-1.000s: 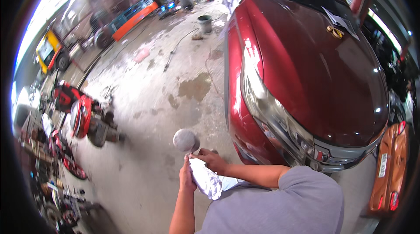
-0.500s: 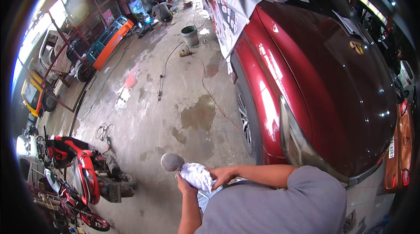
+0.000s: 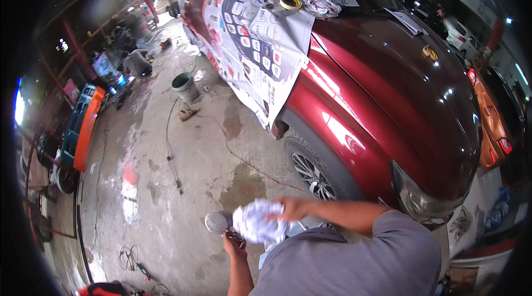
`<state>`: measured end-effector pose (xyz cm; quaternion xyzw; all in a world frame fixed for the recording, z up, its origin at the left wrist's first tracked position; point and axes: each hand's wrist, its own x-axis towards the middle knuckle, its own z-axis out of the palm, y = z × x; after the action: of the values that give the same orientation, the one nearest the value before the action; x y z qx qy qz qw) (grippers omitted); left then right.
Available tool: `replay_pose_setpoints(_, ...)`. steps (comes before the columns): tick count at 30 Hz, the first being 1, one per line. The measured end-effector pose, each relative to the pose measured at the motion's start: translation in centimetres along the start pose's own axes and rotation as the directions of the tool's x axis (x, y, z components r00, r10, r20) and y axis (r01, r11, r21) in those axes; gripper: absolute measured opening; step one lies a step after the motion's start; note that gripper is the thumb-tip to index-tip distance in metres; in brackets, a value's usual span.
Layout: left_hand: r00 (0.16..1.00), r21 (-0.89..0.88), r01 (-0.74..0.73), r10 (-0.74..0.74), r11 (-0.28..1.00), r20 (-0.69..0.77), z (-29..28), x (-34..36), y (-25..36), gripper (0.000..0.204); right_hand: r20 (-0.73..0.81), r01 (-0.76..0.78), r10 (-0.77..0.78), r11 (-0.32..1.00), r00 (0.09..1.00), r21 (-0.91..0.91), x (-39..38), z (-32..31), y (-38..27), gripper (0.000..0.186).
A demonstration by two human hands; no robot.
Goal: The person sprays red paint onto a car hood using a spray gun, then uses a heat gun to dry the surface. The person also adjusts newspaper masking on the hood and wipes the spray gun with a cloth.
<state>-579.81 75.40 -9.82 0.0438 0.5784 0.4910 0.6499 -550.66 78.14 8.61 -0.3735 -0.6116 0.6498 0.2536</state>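
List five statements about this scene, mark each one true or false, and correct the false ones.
1. The right hand touches the white cloth. True.
2. The left hand holds nothing. False: it holds a grey round-ended tool.
3. Printed paper covers part of the red car. True.
4. The bucket stands on the car's roof. False: it stands on the concrete floor.
5. The white cloth lies spread flat on the floor. False: it is bunched up at the person's hands.
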Motion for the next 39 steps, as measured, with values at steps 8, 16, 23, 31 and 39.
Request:
replay_pose_setpoints(8,0.954,-0.053,-0.151,0.131,0.987,-0.269,-4.6,15.7,8.8,0.028,-0.861,0.224,-0.473,0.874,0.187,-0.431,9.1,-37.3,-21.5,0.049)
replay_pose_setpoints(16,0.739,-0.070,-0.307,0.192,0.949,-0.646,-4.3,22.0,16.6,0.034,-0.729,-0.426,-0.664,0.619,0.167,-0.660,20.5,-68.6,-38.3,0.058)
replay_pose_setpoints(23,0.529,-0.218,-0.380,0.017,0.899,-0.849,-15.1,24.0,20.6,0.028,-0.476,-0.071,-0.770,0.496,0.424,-0.866,50.1,-54.0,-41.3,0.040)
replay_pose_setpoints(31,0.216,-0.265,-0.494,-0.179,0.828,-0.960,-24.0,35.3,24.2,0.042,0.170,0.362,-0.705,0.131,0.688,-0.923,80.2,-27.2,-24.8,0.032)
replay_pose_setpoints(39,0.277,-0.371,-0.580,-0.253,0.725,-0.927,-32.6,48.9,31.2,0.042,0.619,0.460,0.392,0.429,0.680,-0.777,97.2,0.9,13.1,0.027)
